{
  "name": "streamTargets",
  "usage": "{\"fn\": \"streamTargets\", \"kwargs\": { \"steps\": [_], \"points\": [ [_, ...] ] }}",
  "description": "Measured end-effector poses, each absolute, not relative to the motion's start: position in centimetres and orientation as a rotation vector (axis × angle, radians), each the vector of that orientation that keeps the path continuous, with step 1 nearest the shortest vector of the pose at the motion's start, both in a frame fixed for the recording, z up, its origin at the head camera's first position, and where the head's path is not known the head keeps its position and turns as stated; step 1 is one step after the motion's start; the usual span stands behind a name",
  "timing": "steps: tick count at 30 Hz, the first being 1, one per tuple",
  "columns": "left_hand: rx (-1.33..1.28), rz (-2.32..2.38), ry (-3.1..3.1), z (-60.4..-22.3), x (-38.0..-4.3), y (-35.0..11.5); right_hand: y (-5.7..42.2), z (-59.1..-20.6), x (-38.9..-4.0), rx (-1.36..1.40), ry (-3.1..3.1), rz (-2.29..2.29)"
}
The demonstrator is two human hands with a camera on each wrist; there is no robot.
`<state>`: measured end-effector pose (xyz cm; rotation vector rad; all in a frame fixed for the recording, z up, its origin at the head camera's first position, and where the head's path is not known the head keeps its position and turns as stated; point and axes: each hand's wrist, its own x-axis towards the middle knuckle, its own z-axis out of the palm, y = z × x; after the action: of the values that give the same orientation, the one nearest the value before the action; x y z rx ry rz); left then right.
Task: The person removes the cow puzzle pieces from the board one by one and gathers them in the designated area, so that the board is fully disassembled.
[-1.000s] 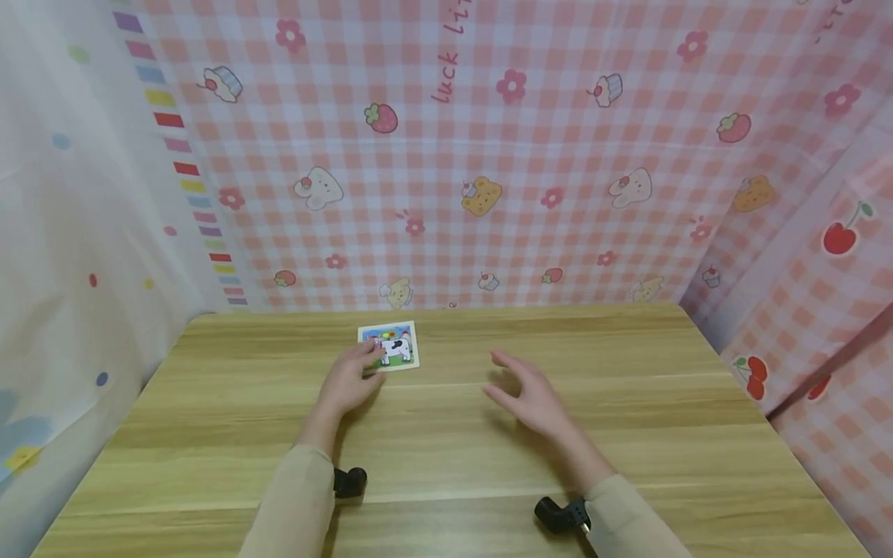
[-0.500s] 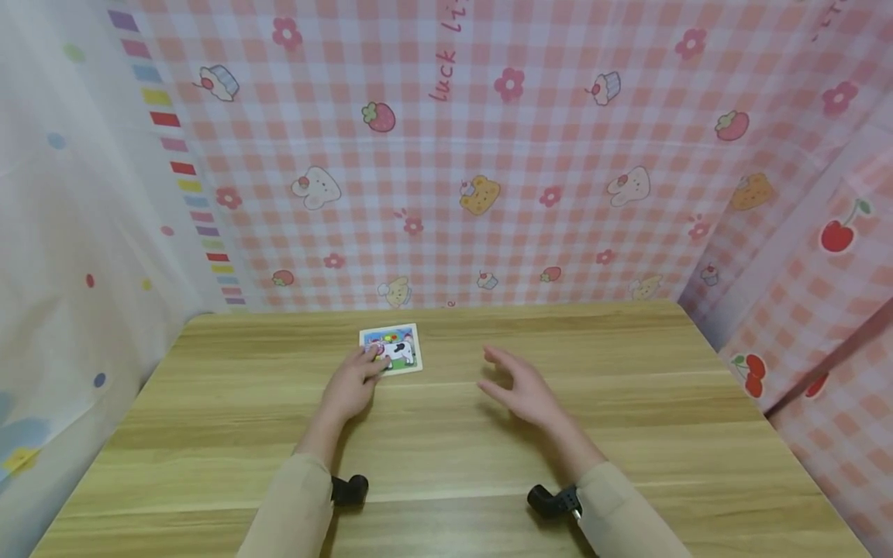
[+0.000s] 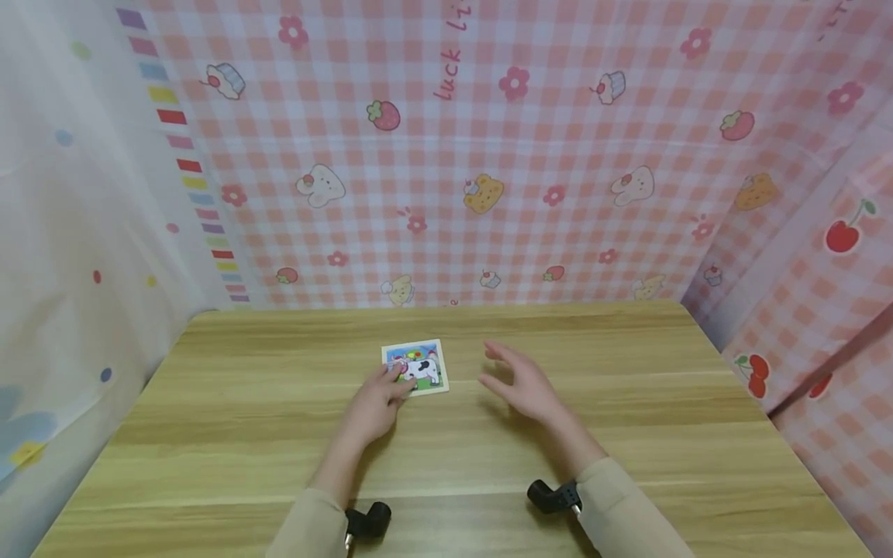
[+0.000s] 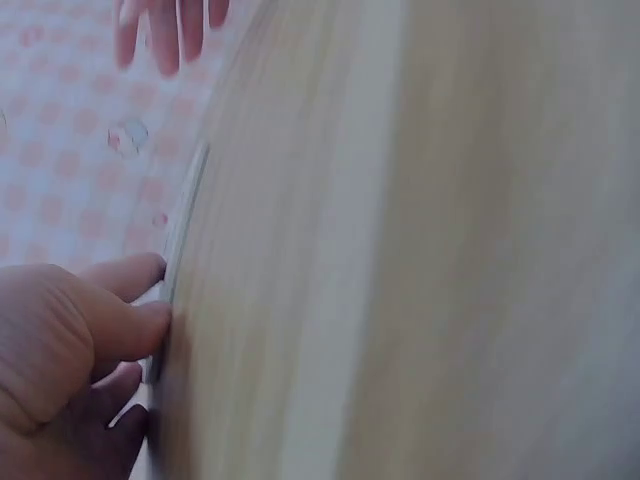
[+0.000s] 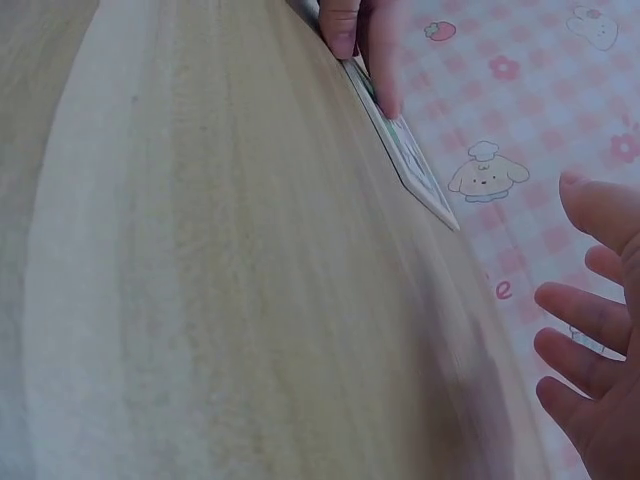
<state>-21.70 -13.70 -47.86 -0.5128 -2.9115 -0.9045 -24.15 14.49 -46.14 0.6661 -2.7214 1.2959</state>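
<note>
Backdrop: A pink-and-white gingham cloth (image 3: pixel 586 132) printed with cupcakes, strawberries and bears hangs behind; a white cloth with coloured dots (image 3: pixel 42 194) hangs at the left.
Tabletop: A pale, wood-grained table (image 3: pixel 230 387) spreads below both arms, a small black camera (image 3: pixel 370 519) at the left wrist.
Cow picture, head view: A thin, square, pale-bordered cow picture (image 3: pixel 427 367) appears to lie flat on the table, its left part under the left hand (image 3: pixel 372 405).
Handling: The step in hand seems to be steadying or guiding the picture; light, level pressure would serve best, since bearing down on one corner could tip or twist it.
Left fingers: Spread and slightly bent, they touch the lower left of the picture; most of it reaches out beyond the fingertips.
Right hand, head view: The relaxed right hand (image 3: pixel 526 387) holds nothing, its fingers parted, apart from the picture's right edge.
Left thumb, left wrist view: The thumb (image 4: pixel 135 325) meets the picture's near edge, which shows as a thin strip; its underside is hidden.
Free corner, right wrist view: One left finger rests on the upper face, while the bare corner points away from it, well short of the spread right fingers.
</note>
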Motion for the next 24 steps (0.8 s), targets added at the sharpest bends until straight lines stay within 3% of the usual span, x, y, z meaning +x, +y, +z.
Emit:
{"fn": "streamTargets", "kwargs": {
  "steps": [24],
  "points": [
    [-0.593,-0.7,-3.037,-46.5,-15.5,-6.8,14.6,-46.9,-24.1,0.639,-2.715,1.323]
  ]
}}
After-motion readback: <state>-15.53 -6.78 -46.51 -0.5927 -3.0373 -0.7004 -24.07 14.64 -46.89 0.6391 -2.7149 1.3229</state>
